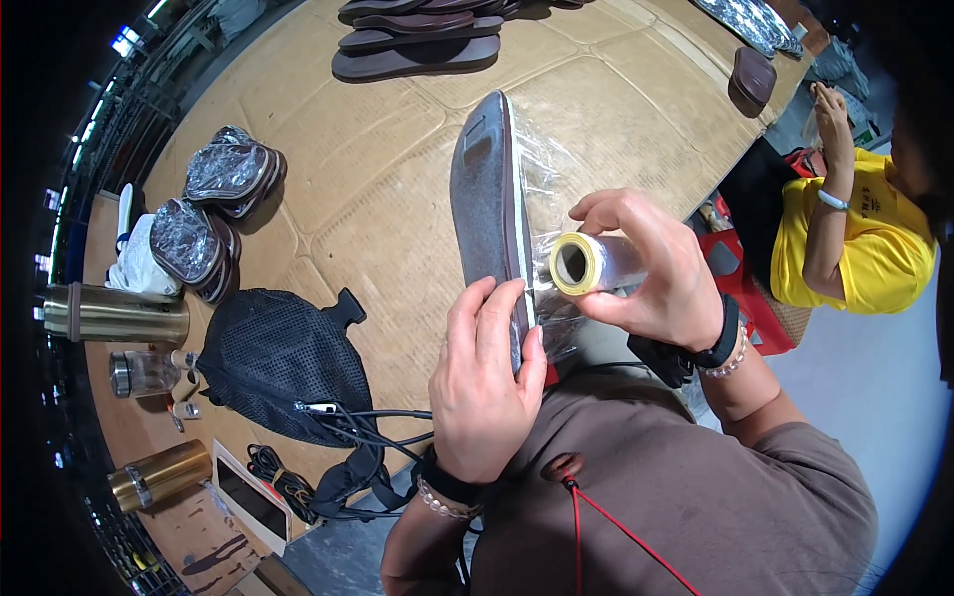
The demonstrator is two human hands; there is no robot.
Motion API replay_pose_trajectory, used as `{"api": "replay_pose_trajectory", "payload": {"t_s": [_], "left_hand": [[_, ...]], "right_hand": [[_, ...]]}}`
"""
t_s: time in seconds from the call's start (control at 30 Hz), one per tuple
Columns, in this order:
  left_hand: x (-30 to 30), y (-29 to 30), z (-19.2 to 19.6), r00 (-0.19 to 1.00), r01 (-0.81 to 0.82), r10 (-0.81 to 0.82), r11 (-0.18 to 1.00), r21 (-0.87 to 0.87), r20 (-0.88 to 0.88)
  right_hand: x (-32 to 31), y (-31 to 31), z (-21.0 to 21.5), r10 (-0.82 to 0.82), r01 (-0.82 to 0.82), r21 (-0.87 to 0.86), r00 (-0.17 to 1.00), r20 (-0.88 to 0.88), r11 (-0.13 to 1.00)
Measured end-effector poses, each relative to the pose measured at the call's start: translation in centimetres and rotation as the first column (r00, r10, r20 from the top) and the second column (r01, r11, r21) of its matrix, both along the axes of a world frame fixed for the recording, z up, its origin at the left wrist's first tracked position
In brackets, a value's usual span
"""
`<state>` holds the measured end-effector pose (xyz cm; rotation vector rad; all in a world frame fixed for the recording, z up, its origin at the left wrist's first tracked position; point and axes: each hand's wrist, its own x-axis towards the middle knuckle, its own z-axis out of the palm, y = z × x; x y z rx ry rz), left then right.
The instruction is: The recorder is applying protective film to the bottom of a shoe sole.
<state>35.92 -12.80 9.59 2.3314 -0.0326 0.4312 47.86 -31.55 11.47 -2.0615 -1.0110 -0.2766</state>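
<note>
A pair of dark brown shoe soles point(484, 199) stands on edge in front of me, a pale strip along the side. My left hand point(487, 368) grips its near end, fingers on one face and thumb on the other. In my right hand point(656, 268) is a roll of transparent film point(618, 262) with a yellowish rim and hollow core; thumb and fingers curl around it. A wrinkled sheet of film point(545, 169) spreads along the right side of the soles, and its lower part is partly hidden by my hands.
Brown soles point(417, 58) are stacked at the far edge of the cardboard-covered table point(378, 159). Film-wrapped bundles point(227, 174), a black mesh bag point(283, 353), bottles point(129, 313) and a phone point(253, 502) lie left. At right sits a person in a yellow shirt point(865, 233).
</note>
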Motion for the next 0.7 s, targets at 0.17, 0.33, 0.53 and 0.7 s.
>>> {"api": "replay_pose_trajectory", "payload": {"t_s": [0.17, 0.33, 0.53, 0.7], "left_hand": [[0.3, 0.1, 0.2, 0.996, 0.039, -0.031, 0.995, 0.090, -0.088], [0.5, 0.1, 0.6, 0.994, 0.028, -0.013, 0.991, 0.129, -0.112], [0.7, 0.3, 1.0, 0.986, 0.042, -0.026, 0.994, 0.098, -0.164], [0.5, 0.7, 1.0, 0.985, 0.067, -0.051, 0.993, 0.093, -0.165]], "right_hand": [[0.0, 0.1, -0.3, 0.052, -0.047, 0.048, 0.992, -0.113, 0.998], [0.3, 0.2, -0.2, 0.134, -0.143, -0.024, 0.967, -0.218, 0.990], [0.7, 0.8, -1.2, 0.172, -0.156, 0.082, 0.952, -0.253, 0.984], [1.0, 0.9, -1.8, 0.161, -0.131, 0.129, 0.950, -0.268, 0.983]]}}
